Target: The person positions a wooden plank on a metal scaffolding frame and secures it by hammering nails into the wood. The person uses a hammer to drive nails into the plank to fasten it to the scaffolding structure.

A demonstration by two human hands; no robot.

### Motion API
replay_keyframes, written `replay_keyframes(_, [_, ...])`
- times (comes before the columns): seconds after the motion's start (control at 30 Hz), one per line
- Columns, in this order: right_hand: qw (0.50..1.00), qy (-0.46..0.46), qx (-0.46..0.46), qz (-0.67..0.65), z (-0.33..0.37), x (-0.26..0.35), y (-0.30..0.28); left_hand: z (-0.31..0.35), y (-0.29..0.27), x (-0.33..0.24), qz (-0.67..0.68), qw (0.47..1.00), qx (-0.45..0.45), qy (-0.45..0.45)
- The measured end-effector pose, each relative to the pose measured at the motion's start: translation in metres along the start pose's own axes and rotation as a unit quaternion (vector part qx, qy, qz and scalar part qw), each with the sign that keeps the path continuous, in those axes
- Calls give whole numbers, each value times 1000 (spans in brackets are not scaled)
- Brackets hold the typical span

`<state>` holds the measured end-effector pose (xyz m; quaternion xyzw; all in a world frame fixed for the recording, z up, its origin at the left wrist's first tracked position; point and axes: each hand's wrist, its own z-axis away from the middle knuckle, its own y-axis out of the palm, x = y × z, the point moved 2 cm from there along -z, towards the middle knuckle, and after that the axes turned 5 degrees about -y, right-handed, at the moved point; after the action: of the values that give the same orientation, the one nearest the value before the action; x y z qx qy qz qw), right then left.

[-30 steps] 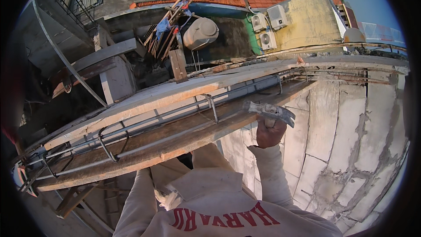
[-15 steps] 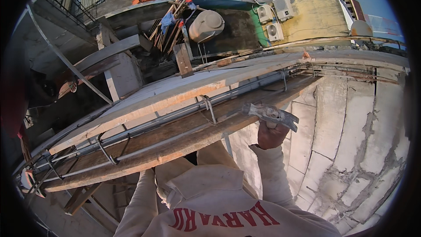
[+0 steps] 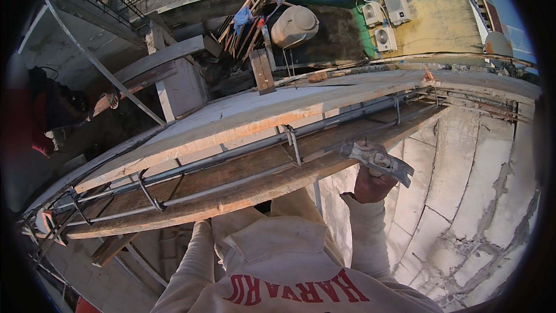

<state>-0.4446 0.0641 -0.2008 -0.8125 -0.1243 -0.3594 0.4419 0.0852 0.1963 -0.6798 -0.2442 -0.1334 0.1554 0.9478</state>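
Note:
My right hand (image 3: pixel 372 185) is closed around a claw hammer (image 3: pixel 379 161), its worn grey head level with the edge of the near plank. Just beyond the head runs a wooden trough of two long boards, a near plank (image 3: pixel 243 200) and a far plank (image 3: pixel 226 134). Inside it lies a cage of steel bars (image 3: pixel 217 160) with bent stirrups (image 3: pixel 294 144). My left sleeve (image 3: pixel 197 252) reaches up to the underside of the near plank, which hides my left hand.
A block wall (image 3: pixel 457 162) with rough mortar joints stands at the right. Beyond the trough, far below, are a water tank (image 3: pixel 294 26), a pile of poles (image 3: pixel 246 29) and air-conditioner units (image 3: pixel 384 39). A slanted metal pole (image 3: pixel 107 69) crosses the left side, near another person (image 3: pixel 58 101).
The whole view has shifted, so the scene sits farther right. My right hand still holds the hammer near the plank's edge, and more of the other person shows at the left.

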Motion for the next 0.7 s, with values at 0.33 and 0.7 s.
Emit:
replay_keyframes(0.33, [1000, -12, 3, 20, -2, -2, 2, 14, -1, 16, 10, 1000, -2, -19])
replay_keyframes(0.7, [997, -35, 28, 55, -4, -3, 0, 26, 1, 23, 24, 999, -6, -42])
